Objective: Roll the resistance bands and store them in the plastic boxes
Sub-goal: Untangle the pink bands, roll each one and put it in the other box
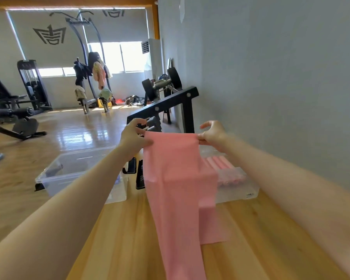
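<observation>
Clear plastic box sits at the wooden desk's far-left edge. Left hand pinches the left top corner of the pink band, held up above the desk; band hangs down toward the near edge. Right hand pinches the right top corner. Second box at the far right, by the wall, holds rolled pink bands.

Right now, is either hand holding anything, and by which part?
Both hold one pink resistance band by its top edge: the left hand pinches the left corner, the right hand the right corner. The rest hangs down.
</observation>
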